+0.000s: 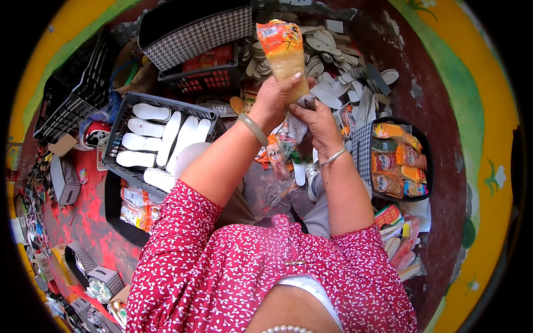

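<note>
Up in front of me is an insole package (284,58), a long clear bag with an orange printed top and a tan insole inside. My left hand (273,100) is closed around its lower part, thumb lying across the front. At the package's bottom end my right hand (322,125) pinches with thumb and fingers. Speckled greyish material (298,126) hangs there below the fingers; I cannot tell whether it belongs to the package. Below my hands, loose orange insole packages (276,155) lie among crumpled clear wrappers between my legs.
Left stands a dark plastic crate (119,130) of white insoles. At right, a houndstooth basket (363,161) holds several packed insoles. Loose insoles (327,83) pile up at the back, beside a red-filled crate (202,77) and a large houndstooth box (194,41). Black crates (72,91) stand far left.
</note>
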`<act>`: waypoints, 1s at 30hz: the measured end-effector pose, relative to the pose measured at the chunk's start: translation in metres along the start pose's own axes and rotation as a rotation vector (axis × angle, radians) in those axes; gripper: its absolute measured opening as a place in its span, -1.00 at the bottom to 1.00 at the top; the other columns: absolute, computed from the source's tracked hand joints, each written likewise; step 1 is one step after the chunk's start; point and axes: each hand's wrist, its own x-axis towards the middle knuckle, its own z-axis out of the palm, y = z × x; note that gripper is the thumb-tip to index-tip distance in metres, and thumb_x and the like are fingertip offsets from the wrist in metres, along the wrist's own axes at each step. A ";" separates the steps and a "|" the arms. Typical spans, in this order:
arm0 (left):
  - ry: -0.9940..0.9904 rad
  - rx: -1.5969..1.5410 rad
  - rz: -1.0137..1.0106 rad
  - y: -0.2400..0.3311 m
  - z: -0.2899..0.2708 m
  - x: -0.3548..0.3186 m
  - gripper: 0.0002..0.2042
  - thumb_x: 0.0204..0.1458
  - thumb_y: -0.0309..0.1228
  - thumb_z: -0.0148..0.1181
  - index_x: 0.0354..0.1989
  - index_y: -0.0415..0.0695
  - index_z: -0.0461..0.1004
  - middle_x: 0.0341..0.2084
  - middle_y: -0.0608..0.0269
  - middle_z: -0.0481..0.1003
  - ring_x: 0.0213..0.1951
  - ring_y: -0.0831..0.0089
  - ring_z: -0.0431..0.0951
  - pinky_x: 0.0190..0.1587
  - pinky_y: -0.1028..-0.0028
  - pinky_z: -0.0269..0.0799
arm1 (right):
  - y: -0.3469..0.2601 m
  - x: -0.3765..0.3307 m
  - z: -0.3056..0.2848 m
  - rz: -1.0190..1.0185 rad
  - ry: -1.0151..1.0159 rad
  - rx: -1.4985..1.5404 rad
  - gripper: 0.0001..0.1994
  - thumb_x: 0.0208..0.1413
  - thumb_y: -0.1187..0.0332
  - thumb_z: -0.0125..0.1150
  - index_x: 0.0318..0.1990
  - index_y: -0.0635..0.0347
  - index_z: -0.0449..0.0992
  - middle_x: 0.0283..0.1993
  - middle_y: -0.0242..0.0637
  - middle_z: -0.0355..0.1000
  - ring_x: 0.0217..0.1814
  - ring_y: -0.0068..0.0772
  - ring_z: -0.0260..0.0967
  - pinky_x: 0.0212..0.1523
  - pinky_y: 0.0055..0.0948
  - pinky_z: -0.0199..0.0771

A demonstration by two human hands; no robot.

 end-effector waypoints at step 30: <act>0.258 -0.469 0.348 0.057 -0.038 0.024 -0.58 0.17 -0.18 -0.10 0.06 -0.25 0.14 -0.03 -0.03 0.31 0.01 0.07 0.35 0.08 0.07 0.29 | -0.019 -0.010 -0.047 0.068 0.100 0.401 -0.64 0.07 0.14 0.17 -0.19 0.29 0.41 -0.25 -0.17 0.45 -0.21 -0.28 0.43 -0.10 -0.25 0.43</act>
